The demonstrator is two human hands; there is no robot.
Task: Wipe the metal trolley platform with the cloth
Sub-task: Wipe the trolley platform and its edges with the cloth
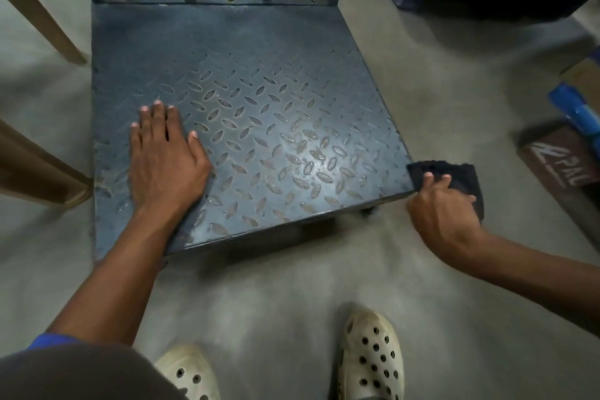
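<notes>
Now the left hand [164, 156] lies flat, fingers straight, on the platform [259, 75], bracing it. The right hand [441, 214] grips the cloth [454, 172] just off the near right corner. Best to sweep overlapping strokes across the tread, pressing into the grooves.

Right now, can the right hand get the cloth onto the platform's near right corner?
Probably yes. The right hand grips the cloth just off that corner of the platform, and nothing lies between them. The left hand rests flat on the platform's other side.
</notes>
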